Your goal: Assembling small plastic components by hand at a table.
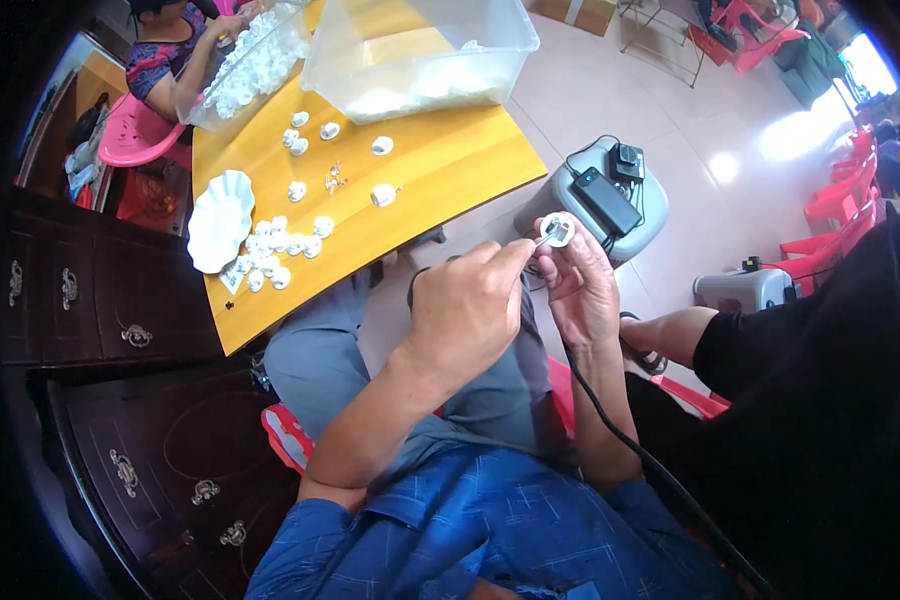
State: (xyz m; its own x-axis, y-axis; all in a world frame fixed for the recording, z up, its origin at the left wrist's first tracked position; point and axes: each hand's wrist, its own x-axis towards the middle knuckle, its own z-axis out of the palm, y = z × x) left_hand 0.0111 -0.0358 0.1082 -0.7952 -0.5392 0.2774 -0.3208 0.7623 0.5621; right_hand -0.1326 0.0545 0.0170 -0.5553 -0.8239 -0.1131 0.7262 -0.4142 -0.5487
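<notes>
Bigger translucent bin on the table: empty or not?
Not empty: the translucent bin has white pieces gathered along its near side.

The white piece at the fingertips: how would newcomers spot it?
From the right corner of the yellow table, look just below to the person's hands. The small round white piece sits in the right hand, by a thin metal tool in the left hand. Unlike the table's loose white pieces, it is held.

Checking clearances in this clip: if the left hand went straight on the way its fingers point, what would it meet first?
Probably the white round piece held in the right hand; exact depth is unclear.
</notes>
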